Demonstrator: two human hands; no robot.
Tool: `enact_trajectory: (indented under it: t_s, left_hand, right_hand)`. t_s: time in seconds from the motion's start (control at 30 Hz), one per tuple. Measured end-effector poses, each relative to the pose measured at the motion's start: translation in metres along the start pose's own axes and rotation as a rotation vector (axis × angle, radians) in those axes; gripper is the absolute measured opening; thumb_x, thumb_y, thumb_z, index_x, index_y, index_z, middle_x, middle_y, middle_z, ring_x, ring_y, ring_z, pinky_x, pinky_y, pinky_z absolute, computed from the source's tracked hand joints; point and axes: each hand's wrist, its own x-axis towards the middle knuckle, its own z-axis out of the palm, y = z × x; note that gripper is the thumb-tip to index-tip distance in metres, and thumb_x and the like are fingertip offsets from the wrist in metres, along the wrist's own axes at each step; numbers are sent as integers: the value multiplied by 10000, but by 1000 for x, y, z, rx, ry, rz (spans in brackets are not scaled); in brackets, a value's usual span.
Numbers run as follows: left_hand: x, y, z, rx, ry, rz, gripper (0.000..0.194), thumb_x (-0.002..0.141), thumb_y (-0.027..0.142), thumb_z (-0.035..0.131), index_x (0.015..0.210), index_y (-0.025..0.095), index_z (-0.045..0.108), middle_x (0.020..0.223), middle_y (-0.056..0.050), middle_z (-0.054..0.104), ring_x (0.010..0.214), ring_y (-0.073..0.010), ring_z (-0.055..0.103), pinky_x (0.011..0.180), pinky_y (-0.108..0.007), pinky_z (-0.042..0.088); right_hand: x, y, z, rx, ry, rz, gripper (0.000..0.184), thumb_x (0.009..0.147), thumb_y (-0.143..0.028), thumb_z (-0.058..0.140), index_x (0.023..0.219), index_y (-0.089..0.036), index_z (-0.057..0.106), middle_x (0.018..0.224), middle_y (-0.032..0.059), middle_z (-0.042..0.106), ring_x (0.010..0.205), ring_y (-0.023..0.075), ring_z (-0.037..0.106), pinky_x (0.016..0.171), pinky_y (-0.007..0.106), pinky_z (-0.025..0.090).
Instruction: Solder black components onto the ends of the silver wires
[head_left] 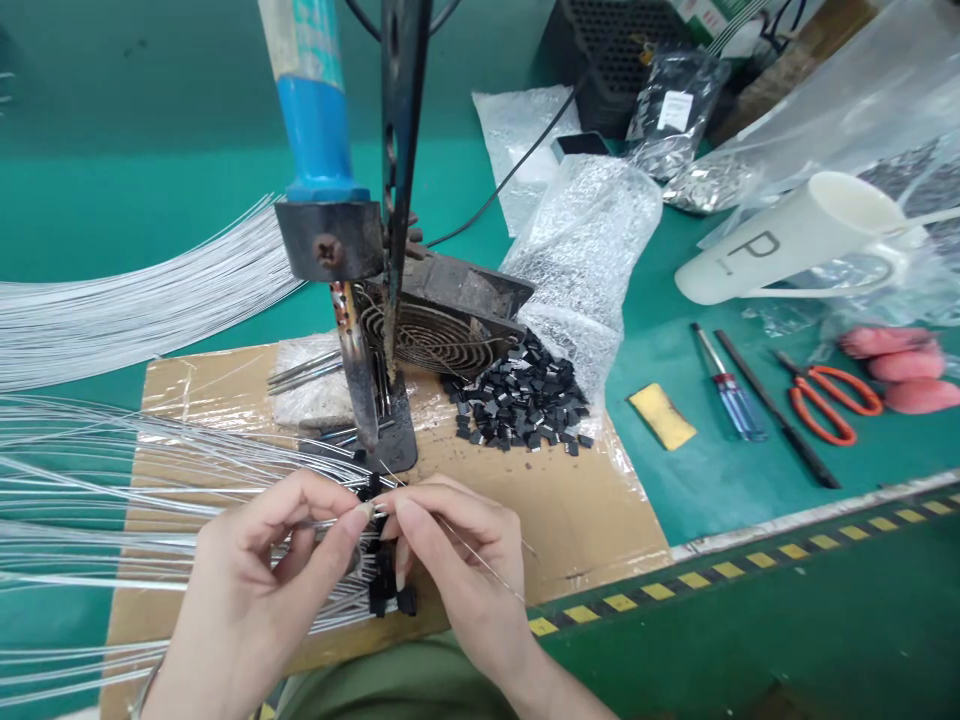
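Note:
Side by side below the soldering iron (361, 390), my two hands meet at the fingertips. My left hand (274, 565) is closed, its thumb and forefinger pinching the end of a thin white wire; the fingers mostly cover it. My right hand (469, 565) is closed too, pinching by the left fingertips. A thin solder wire (484, 562) runs through it and out past the palm. Whether the right fingertips also grip a small part, I cannot tell. Black connectors (382, 590) on white wires (225, 510) lie beneath and between the hands.
The iron hangs tip down from a metal stand (405, 120). Behind it are a fan (442, 335), a pile of black connectors (525, 400) and bubble wrap (592, 230). At right lie a mug (795, 240), yellow sponge (662, 416), screwdriver (727, 390) and orange-handled scissors (825, 395).

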Motion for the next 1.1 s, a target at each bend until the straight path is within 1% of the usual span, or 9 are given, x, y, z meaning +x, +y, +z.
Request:
enact_trajectory:
  t_s: [0.17,0.33,0.4,0.5,0.63,0.7,0.8,0.93,1.1]
  left_hand:
    - [-1,-1,0,-9,14,-2,218,895,420,743,804,222,755,708,3,713,630,-135,593,541,-202,434]
    - [1,-13,-7,59,-76,76,258,959,451,708,845,225,758,695,5,703,592,-123,580,520,-186,435]
    - [2,-16,-9,68,-86,94,266,978,458,694,870,223,759,706,0,711,592,-124,587,518,-188,439]
    - [2,-14,-7,61,-67,108,222,980,410,684,885,221,751,749,-4,744,610,-126,609,547,-190,475]
    - [-1,-9,0,32,-9,103,189,949,383,703,850,225,737,729,6,741,609,-128,621,530,-196,459]
    - [-2,-11,2,29,26,106,187,947,385,706,850,228,738,725,6,743,625,-133,639,524,-202,446]
    - [-3,-17,2,69,36,167,204,967,400,695,855,233,732,715,3,745,611,-135,648,485,-210,404]
    - [-6,-20,2,137,66,195,207,988,394,675,862,236,721,726,2,745,622,-138,656,498,-228,402]
    - [-9,-13,5,151,102,164,201,971,392,673,857,236,730,725,11,731,619,-133,630,531,-239,421]
  right_hand:
    - [1,-1,2,59,-15,12,148,1004,-309,775,1009,-282,921,802,19,702,553,83,613,516,180,543]
    - [2,3,3,193,-8,51,96,967,-309,830,996,-307,921,817,-1,697,533,59,608,508,157,561]
    - [2,5,4,231,-3,59,78,950,-306,851,986,-298,920,819,-3,704,521,55,611,501,155,559]
    - [2,8,5,259,-3,71,66,934,-302,867,973,-284,918,794,-7,714,495,53,610,487,158,551]
    - [1,11,7,279,12,109,82,903,-331,891,932,-257,912,766,7,755,452,71,589,438,188,532]
    - [2,12,7,292,15,131,109,885,-353,905,910,-246,906,726,8,759,428,78,574,410,196,506]
    - [2,12,8,312,18,154,136,871,-371,916,895,-238,899,646,-7,730,410,80,557,396,193,476]
    - [2,12,8,311,22,175,163,872,-386,910,895,-226,896,654,0,733,413,84,559,389,195,471]
    - [1,12,7,339,16,189,167,856,-385,921,875,-221,895,640,-6,724,401,76,547,379,187,462]
